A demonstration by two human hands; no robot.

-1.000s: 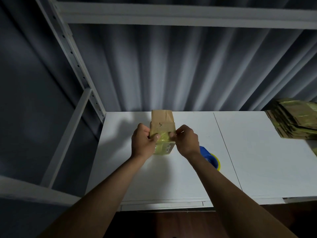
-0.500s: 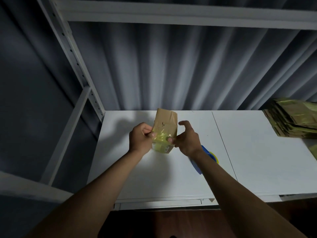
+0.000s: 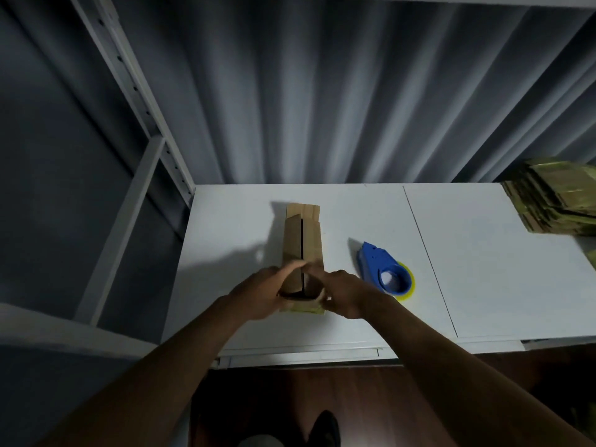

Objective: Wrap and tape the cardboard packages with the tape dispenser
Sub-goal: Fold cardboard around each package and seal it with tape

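Both hands, left (image 3: 261,293) and right (image 3: 343,293), grip the long brown cardboard package (image 3: 301,240); its untaped centre seam could spring open if released.

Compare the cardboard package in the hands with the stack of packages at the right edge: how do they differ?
The cardboard package lies lengthwise mid-table, alone, held at its near end by the left hand and right hand; the stack of packages sits untouched at the table's far right. The held one shows bare brown cardboard with an open seam along its top; the stacked ones look glossy and yellowish, apparently taped over. Both rest on the white table.
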